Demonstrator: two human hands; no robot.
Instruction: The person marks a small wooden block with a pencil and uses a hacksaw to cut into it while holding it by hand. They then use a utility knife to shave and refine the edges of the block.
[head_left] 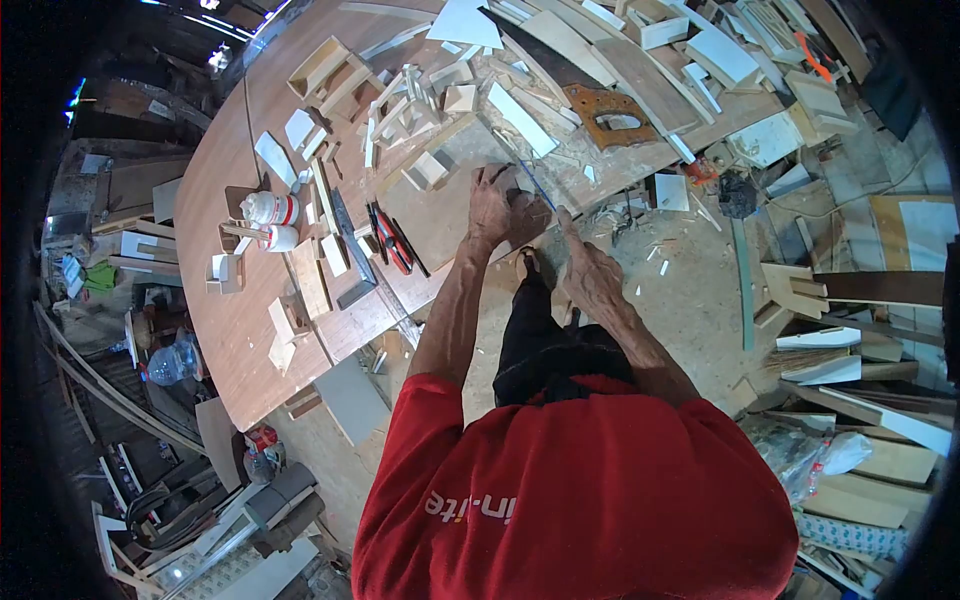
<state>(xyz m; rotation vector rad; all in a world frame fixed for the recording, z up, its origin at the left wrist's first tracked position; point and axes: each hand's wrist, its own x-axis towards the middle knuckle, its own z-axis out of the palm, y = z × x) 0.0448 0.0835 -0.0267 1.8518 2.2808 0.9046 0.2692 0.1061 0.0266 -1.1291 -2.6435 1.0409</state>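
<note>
At the table's front edge, my left hand (490,205) presses down on a flat board (440,215), its fingers bent together over the surface. Just right of it, my right hand (588,262) is closed around the near end of a thin blue strip or blade (536,186), which lies along the board's right edge. What exactly that tool is cannot be made out. A small wooden block (430,170) rests on the board. Left of the board are red-and-black pliers (395,245) and a metal square (352,245).
A handsaw (605,115) with a wooden handle lies at the back right among offcuts. White glue bottles (270,208) stand on the left of the table (215,330). Small wooden frames (328,70) sit behind. Wood pieces and a green strip (742,285) are at the right.
</note>
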